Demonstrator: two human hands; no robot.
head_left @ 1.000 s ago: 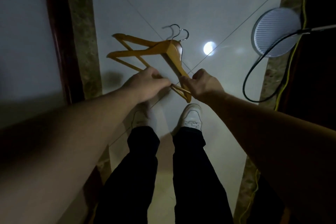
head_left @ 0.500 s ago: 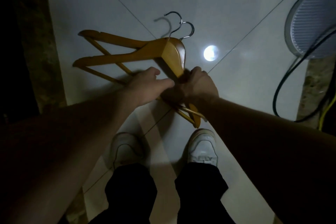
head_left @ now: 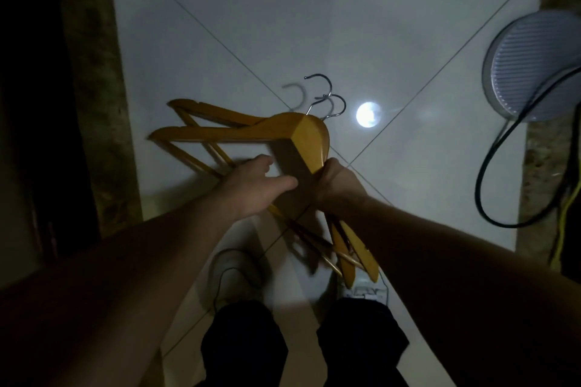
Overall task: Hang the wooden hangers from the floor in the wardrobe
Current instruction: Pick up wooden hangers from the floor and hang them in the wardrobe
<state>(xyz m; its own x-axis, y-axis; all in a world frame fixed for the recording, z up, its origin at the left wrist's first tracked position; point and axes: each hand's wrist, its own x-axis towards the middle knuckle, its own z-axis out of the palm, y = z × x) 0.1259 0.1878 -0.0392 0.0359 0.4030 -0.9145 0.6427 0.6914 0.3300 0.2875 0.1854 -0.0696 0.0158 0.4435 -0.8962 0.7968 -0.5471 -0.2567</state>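
Note:
Two wooden hangers with metal hooks are stacked together and held above the white tiled floor. My right hand is closed around their right shoulders, just below the neck. My left hand is at their lower bars, fingers curled around them from the left. The hangers' right ends stick out below my right wrist. The wardrobe is not in view.
A round ribbed disc with black cables lies at the right. A bright light reflection shines on the tile. Dark speckled floor borders run along both sides. My white shoes and dark trousers are below.
The hangers have risen off the floor toward me with both hands on them. The view has shifted, and the hangers look larger and lower in frame.

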